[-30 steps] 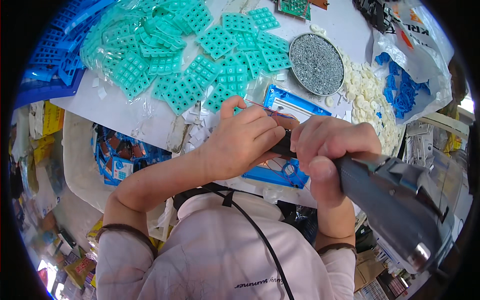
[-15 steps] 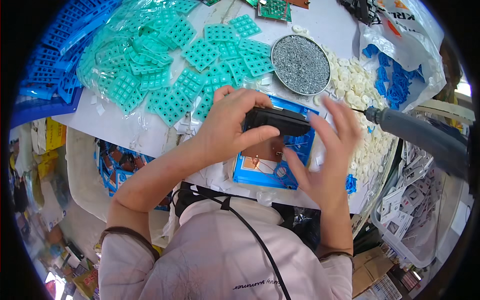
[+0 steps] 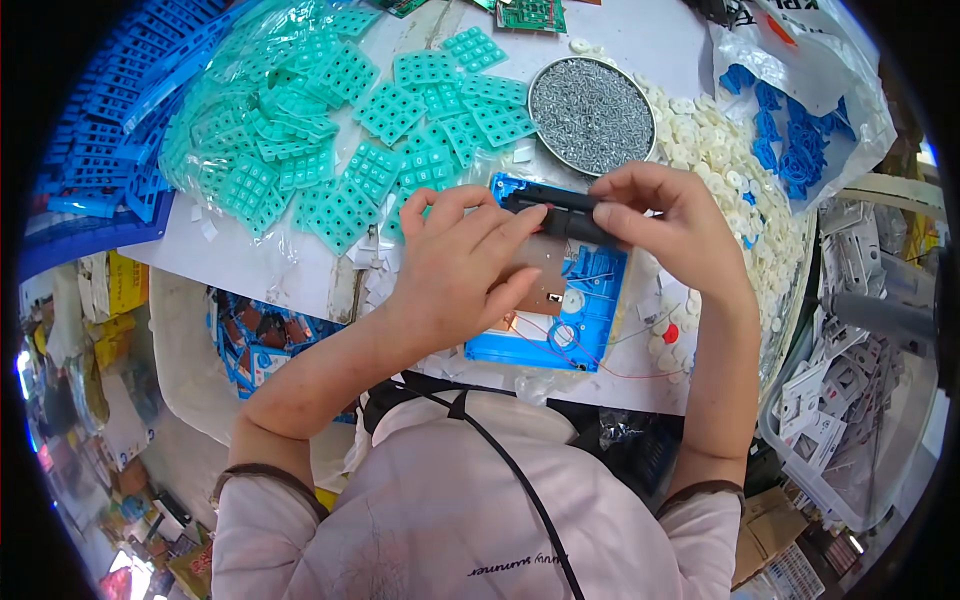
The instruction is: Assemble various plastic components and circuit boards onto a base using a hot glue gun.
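Observation:
In front of me lies a blue plastic housing (image 3: pixel 597 338) with a brown circuit board (image 3: pixel 541 278) and thin red wires inside. Over its far end sits a black oblong plastic part (image 3: pixel 568 222). My right hand (image 3: pixel 672 215) pinches the right end of this part between thumb and fingers. My left hand (image 3: pixel 455 258) is open, its index fingertip touching the part's left end and its thumb spread above the circuit board. The hands partly hide the housing's far edge and left side.
Behind the housing stands a round dish of small screws (image 3: pixel 592 115). Green rubber keypads (image 3: pixel 395 112) pile up at left, white round pieces (image 3: pixel 690 140) at right. A grey powered screwdriver (image 3: pixel 880 312) hangs at far right. A small red round piece (image 3: pixel 671 333) lies near the wire ends.
The black part has come down from above onto the housing's far end. My right hand has moved up and right and taken hold of it; my left hand has loosened. The screwdriver has swung away right.

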`<act>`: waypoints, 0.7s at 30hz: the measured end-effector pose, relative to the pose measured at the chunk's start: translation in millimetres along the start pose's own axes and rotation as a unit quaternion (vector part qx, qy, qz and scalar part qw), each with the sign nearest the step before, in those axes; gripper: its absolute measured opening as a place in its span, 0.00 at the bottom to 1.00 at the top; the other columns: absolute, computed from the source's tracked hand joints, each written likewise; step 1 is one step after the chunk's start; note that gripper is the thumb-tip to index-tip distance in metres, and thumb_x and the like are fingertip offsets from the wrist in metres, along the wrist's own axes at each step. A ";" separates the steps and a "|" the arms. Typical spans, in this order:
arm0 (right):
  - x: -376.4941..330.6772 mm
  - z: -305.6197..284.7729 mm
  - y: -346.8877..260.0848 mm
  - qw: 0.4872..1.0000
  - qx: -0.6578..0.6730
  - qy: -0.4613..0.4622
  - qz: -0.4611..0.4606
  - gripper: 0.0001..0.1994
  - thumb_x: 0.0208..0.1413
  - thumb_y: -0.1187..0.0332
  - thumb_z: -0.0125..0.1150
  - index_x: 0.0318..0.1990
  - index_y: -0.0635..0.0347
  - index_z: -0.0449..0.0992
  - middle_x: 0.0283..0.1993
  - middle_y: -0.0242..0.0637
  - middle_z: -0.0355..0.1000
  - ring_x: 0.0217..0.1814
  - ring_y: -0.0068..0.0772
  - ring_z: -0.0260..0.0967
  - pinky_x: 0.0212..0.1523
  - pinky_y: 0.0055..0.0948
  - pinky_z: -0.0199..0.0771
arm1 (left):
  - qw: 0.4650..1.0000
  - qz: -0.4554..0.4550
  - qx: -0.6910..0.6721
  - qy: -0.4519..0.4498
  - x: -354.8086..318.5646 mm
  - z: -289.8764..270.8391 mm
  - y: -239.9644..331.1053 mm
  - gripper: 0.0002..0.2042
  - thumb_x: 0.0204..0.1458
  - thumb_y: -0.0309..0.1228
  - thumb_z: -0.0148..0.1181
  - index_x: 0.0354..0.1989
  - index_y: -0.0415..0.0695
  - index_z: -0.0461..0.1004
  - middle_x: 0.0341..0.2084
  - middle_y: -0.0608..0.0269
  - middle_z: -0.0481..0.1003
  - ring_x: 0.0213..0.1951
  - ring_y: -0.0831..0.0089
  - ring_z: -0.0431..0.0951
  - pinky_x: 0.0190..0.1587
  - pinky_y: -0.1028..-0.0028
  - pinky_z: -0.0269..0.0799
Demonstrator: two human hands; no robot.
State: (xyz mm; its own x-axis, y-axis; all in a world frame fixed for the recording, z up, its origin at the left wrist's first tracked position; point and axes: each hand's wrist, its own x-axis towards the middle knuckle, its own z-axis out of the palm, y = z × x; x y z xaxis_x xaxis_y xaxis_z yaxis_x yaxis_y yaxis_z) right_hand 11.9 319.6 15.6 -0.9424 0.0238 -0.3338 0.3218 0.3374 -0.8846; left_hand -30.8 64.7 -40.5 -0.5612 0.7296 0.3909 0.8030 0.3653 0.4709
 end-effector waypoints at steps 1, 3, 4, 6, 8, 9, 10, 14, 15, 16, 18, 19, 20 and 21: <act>1.8 2.3 -2.1 0.999 -0.014 0.027 0.011 0.17 0.53 0.66 0.71 0.48 0.65 0.79 0.27 0.30 0.77 0.32 0.19 0.71 0.38 0.24 0.73 | 1.000 -0.002 0.012 0.001 0.3 0.7 0.7 0.28 0.47 0.36 0.69 0.59 0.46 0.76 0.42 0.68 0.77 0.51 0.63 0.71 0.54 0.55 0.52; -3.9 8.4 -3.5 0.980 -0.160 0.076 -0.093 0.21 0.50 0.62 0.73 0.49 0.63 0.79 0.38 0.36 0.78 0.39 0.32 0.74 0.43 0.30 0.76 | 1.000 0.001 0.020 0.002 0.8 0.9 0.9 0.28 0.46 0.36 0.69 0.59 0.46 0.76 0.41 0.68 0.76 0.51 0.63 0.71 0.54 0.55 0.52; -10.1 14.7 -6.3 0.936 -0.267 0.114 -0.198 0.22 0.49 0.61 0.74 0.49 0.62 0.79 0.41 0.38 0.78 0.41 0.36 0.74 0.44 0.32 0.76 | 1.000 0.003 0.022 0.003 0.9 1.2 1.4 0.27 0.46 0.36 0.69 0.59 0.46 0.77 0.40 0.68 0.76 0.51 0.63 0.71 0.54 0.55 0.52; -20.0 23.4 -1.1 0.890 -0.335 0.116 -0.288 0.24 0.42 0.65 0.75 0.49 0.60 0.79 0.51 0.41 0.74 0.49 0.49 0.72 0.47 0.37 0.77 | 1.000 0.001 0.021 0.002 2.1 1.5 1.2 0.27 0.45 0.35 0.69 0.58 0.46 0.77 0.40 0.67 0.76 0.51 0.62 0.71 0.55 0.54 0.52; -16.8 25.6 14.7 0.878 -0.339 0.129 -0.313 0.23 0.41 0.70 0.75 0.49 0.59 0.79 0.49 0.41 0.75 0.48 0.48 0.72 0.47 0.38 0.77 | 1.000 0.002 0.028 0.001 3.8 0.1 3.7 0.27 0.45 0.35 0.69 0.58 0.47 0.77 0.42 0.66 0.75 0.52 0.62 0.70 0.55 0.53 0.52; -15.5 27.0 22.0 0.871 -0.341 0.135 -0.326 0.23 0.40 0.72 0.75 0.49 0.59 0.79 0.48 0.41 0.75 0.48 0.48 0.72 0.47 0.39 0.77 | 0.999 0.001 0.035 0.002 3.9 -0.9 4.7 0.28 0.44 0.35 0.69 0.58 0.47 0.77 0.43 0.66 0.75 0.52 0.62 0.70 0.56 0.52 0.52; -13.9 30.9 27.0 0.863 -0.338 0.150 -0.345 0.23 0.40 0.77 0.73 0.49 0.58 0.79 0.50 0.41 0.76 0.47 0.48 0.73 0.46 0.39 0.78 | 0.999 -0.001 0.044 0.003 4.1 -1.1 4.9 0.28 0.44 0.35 0.70 0.58 0.47 0.77 0.45 0.65 0.75 0.53 0.62 0.69 0.56 0.51 0.52; -13.2 42.5 43.9 0.861 -0.323 0.196 -0.341 0.22 0.43 0.76 0.73 0.50 0.57 0.80 0.53 0.39 0.77 0.51 0.48 0.71 0.50 0.41 0.76 | 0.999 -0.011 0.047 0.013 5.2 -2.2 10.6 0.26 0.43 0.34 0.70 0.56 0.47 0.78 0.52 0.62 0.72 0.56 0.61 0.69 0.60 0.50 0.52; -14.4 40.9 40.0 0.873 -0.322 0.184 -0.317 0.21 0.44 0.76 0.72 0.50 0.57 0.80 0.53 0.39 0.77 0.52 0.48 0.71 0.52 0.41 0.75 | 0.999 -0.009 0.048 -0.005 7.2 -3.4 10.4 0.26 0.43 0.34 0.70 0.55 0.47 0.78 0.54 0.61 0.72 0.57 0.61 0.69 0.61 0.50 0.52; -15.1 38.4 35.6 0.884 -0.322 0.173 -0.292 0.21 0.45 0.76 0.71 0.51 0.58 0.81 0.54 0.39 0.77 0.53 0.48 0.71 0.55 0.42 0.74 | 0.999 -0.006 0.049 -0.021 9.2 -5.3 9.8 0.25 0.43 0.34 0.69 0.54 0.47 0.79 0.56 0.61 0.71 0.57 0.60 0.70 0.62 0.50 0.52; -15.7 26.6 28.3 0.912 -0.279 0.113 -0.277 0.21 0.47 0.75 0.69 0.53 0.57 0.81 0.55 0.39 0.77 0.55 0.48 0.70 0.60 0.43 0.70 | 0.998 0.004 0.041 -0.049 12.0 -9.3 8.3 0.22 0.44 0.35 0.69 0.52 0.48 0.80 0.55 0.61 0.72 0.58 0.60 0.70 0.63 0.50 0.53; -15.0 18.5 27.1 0.924 -0.258 0.082 -0.271 0.21 0.48 0.75 0.68 0.53 0.57 0.81 0.55 0.39 0.78 0.57 0.47 0.70 0.63 0.43 0.68 | 0.997 0.009 0.039 -0.062 14.1 -12.3 6.4 0.21 0.45 0.35 0.69 0.50 0.48 0.80 0.54 0.61 0.72 0.58 0.60 0.70 0.63 0.50 0.53; -13.2 6.3 33.9 0.935 -0.218 0.077 -0.270 0.20 0.51 0.71 0.66 0.55 0.59 0.81 0.59 0.41 0.76 0.61 0.46 0.69 0.68 0.43 0.64 | 0.997 0.016 0.015 -0.069 19.3 -14.8 0.9 0.19 0.46 0.36 0.68 0.49 0.48 0.80 0.52 0.61 0.73 0.57 0.61 0.71 0.62 0.50 0.55; -14.5 -6.8 36.6 0.955 -0.105 0.090 -0.262 0.19 0.55 0.69 0.65 0.54 0.61 0.80 0.62 0.43 0.74 0.64 0.46 0.68 0.69 0.44 0.62 | 0.997 0.023 -0.009 -0.075 27.6 -16.7 -9.0 0.18 0.47 0.36 0.68 0.47 0.48 0.80 0.49 0.61 0.74 0.56 0.61 0.72 0.61 0.50 0.56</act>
State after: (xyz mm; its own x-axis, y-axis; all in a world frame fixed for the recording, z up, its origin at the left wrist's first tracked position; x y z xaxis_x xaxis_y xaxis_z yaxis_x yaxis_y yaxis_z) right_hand 36.7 338.0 -9.8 -0.9755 -0.0445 0.2155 -0.2060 0.5288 -0.8234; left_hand -56.9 71.9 -20.7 -0.4859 0.8243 0.2904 0.8228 0.3194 0.4700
